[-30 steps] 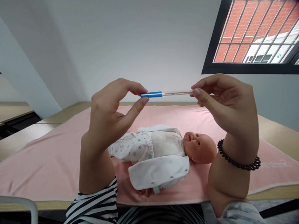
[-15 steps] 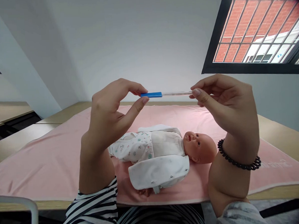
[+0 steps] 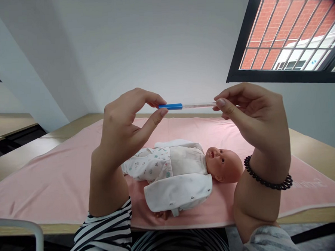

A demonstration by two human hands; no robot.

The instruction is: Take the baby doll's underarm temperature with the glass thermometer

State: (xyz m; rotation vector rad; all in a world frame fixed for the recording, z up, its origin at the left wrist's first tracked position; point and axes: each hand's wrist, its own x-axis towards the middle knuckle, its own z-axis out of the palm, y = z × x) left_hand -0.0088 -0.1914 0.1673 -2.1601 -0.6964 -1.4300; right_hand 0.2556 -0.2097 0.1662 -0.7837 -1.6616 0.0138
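A slim glass thermometer [image 3: 198, 105] with a blue end piece [image 3: 172, 106] is held level in the air between my hands. My left hand [image 3: 130, 121] pinches the blue end between thumb and fingers. At the other end, the thumb and fingers of my right hand [image 3: 247, 114] close on the clear glass tip. Below them a baby doll [image 3: 225, 165] lies on its back, head to the right. Its white printed jacket [image 3: 178, 192] is spread at the front, over a pale chest and printed trousers [image 3: 151, 163].
A pink towel [image 3: 52, 180] covers much of the wooden table [image 3: 311, 148] under the doll. Behind the table rises a pale wall [image 3: 157, 47], with a barred window [image 3: 289, 33] at upper right. A light metal bar [image 3: 35, 233] curves at lower left.
Both hands and the thermometer stay almost still, with only a very slight shift to the right. The grip on each end is the same, and the doll has not moved.
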